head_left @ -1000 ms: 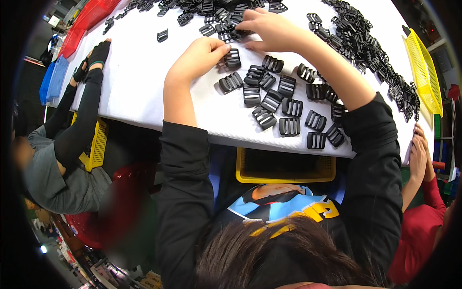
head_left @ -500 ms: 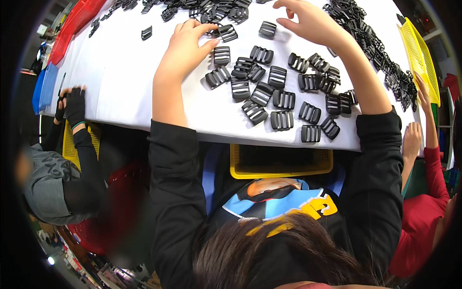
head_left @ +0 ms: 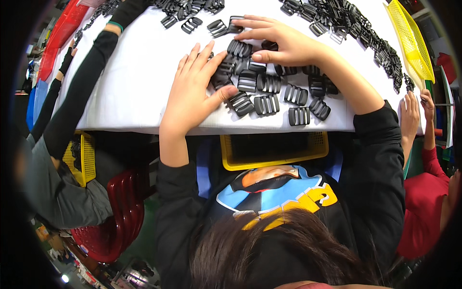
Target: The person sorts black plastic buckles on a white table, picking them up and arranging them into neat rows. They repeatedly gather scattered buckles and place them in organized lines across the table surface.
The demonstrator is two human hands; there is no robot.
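Where the white surface (head_left: 139,86) nears the person, one group of black slotted buckles (head_left: 267,84) lies between and partly beneath the left hand (head_left: 192,98) and the right hand (head_left: 284,43). Left: open, fingers spread, at the group's left side, thumb over a near piece. Right: open, palm down, across the far side. The two stand apart, neither closed on a piece.

Handling, as judged: light, flat strokes suit; fingers low, both sides hemmed, pieces kept off the near edge and from riding over one another.

Not determinable: buckles under the left palm and right forearm, uncounted; pieces beside the left fingers, blurred; firmness of fingertip contact. Far heap (head_left: 215,6): cut off above. Right heap (head_left: 353,31): too tangled to count.
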